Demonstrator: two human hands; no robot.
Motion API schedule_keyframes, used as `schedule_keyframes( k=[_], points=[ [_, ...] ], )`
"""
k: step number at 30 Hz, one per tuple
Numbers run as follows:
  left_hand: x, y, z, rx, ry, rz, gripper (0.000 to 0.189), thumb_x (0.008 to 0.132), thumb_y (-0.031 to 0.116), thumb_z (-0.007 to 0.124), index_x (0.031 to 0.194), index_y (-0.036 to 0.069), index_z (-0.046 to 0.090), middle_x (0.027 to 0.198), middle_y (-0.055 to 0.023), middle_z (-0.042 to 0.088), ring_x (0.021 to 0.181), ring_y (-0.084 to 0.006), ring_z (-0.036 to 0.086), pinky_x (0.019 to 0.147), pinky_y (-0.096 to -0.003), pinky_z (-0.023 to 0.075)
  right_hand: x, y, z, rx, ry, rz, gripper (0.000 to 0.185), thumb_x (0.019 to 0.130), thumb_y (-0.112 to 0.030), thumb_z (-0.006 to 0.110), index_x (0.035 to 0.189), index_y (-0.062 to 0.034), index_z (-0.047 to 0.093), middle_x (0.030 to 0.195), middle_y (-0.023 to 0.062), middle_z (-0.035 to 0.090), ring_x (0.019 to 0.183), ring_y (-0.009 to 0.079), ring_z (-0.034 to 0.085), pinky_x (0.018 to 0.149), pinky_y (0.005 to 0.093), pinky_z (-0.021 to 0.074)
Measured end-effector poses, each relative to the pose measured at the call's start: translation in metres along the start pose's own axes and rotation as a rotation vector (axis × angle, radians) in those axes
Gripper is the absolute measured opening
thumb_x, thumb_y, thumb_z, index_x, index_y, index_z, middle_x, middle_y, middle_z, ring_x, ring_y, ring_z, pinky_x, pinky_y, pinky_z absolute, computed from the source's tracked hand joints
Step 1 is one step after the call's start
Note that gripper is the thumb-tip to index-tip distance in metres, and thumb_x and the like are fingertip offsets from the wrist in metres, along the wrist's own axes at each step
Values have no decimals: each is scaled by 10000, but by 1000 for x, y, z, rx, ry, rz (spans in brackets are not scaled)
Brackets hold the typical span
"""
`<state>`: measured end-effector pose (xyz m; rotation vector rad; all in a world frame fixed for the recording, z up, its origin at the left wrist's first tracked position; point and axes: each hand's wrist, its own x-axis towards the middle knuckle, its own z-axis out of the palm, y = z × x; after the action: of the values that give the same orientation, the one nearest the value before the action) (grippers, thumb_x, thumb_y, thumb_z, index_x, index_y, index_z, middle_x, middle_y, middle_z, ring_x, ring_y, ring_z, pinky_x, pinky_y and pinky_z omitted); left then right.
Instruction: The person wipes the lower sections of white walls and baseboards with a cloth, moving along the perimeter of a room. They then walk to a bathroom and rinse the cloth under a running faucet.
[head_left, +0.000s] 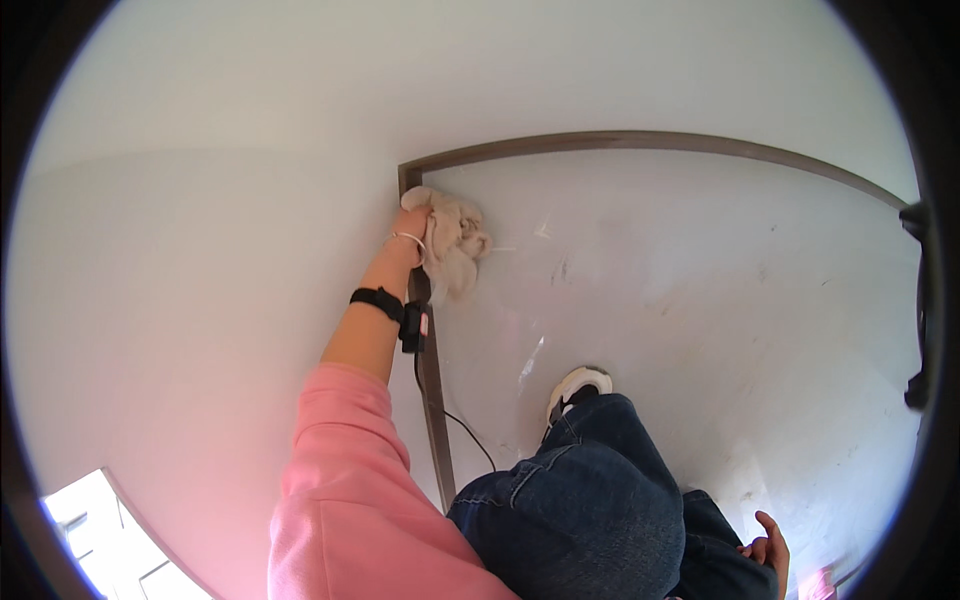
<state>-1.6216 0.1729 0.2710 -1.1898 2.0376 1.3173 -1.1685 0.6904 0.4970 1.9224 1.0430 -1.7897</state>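
My left hand (412, 225) grips a crumpled off-white cloth (454, 240). It presses the cloth at the brown baseboard (431, 360), close to the corner of the room. Part of my fingers is hidden behind the cloth. A bracelet and a black strap with a small black device (414, 328) and cable circle my left wrist and forearm. At the lower right, my right hand (769, 551) is beside my knee in blue jeans (600, 510). Its thumb stands apart from the curled fingers, and no object shows in it.
White walls (225, 300) meet at the corner above the baseboard. The pale floor (675, 300) has dark marks and scuffs. My shoe (581, 386) rests on it. A black object (919, 307) stands at the right rim. A bright window (120, 540) shows at lower left.
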Motion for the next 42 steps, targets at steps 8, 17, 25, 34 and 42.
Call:
schedule_keyframes(
  k=[8, 17, 25, 34, 42],
  points=[
    [59, 26, 14, -329, 6, -200, 297, 899, 235, 497, 971, -25, 621, 885, -134, 647, 762, -232, 603, 581, -363, 487, -33, -17, 29, 5, -68, 31, 519, 951, -302, 483, 1329, 41, 384, 574, -38, 322, 600, 110, 441, 680, 217, 399],
    [97, 2, 9, -474, -159, -219, 371, 913, 309, 434, 1067, 18, 605, 1060, -155, 631, 888, -273, 612, 754, -333, 497, -35, 7, 14, -194, 82, -176, 429, 949, -335, 452, 1209, 3, 499, 498, -14, 370, 519, 142, 506, 693, 265, 484],
    [36, 11, 61, -211, -111, 135, 351, 869, 242, 486, 1057, -35, 592, 1052, -184, 627, 912, -286, 614, 757, -374, 494, -63, -36, -33, -423, 74, -350, 307, 915, -240, 525, 1119, -13, 559, 527, -2, 443, 541, 123, 551, 640, 214, 443],
    [-72, 56, 321, 18, -557, 238, 226, 848, 180, 508, 911, -22, 590, 895, -179, 626, 770, -290, 607, 645, -418, 482, -60, -81, -17, -511, 200, -370, 202, 910, -143, 502, 1023, 0, 590, 598, 17, 541, 516, 82, 544, 482, 163, 360],
    [-241, 53, 380, -25, -1372, 149, 484, 891, 361, 574, 1210, 3, 510, 1155, -97, 594, 1027, -206, 583, 866, -340, 480, -49, -124, -38, -592, 44, -346, 225, 918, -153, 496, 1050, 6, 585, 642, 30, 575, 583, 113, 612, 498, 177, 390]
  ],
)
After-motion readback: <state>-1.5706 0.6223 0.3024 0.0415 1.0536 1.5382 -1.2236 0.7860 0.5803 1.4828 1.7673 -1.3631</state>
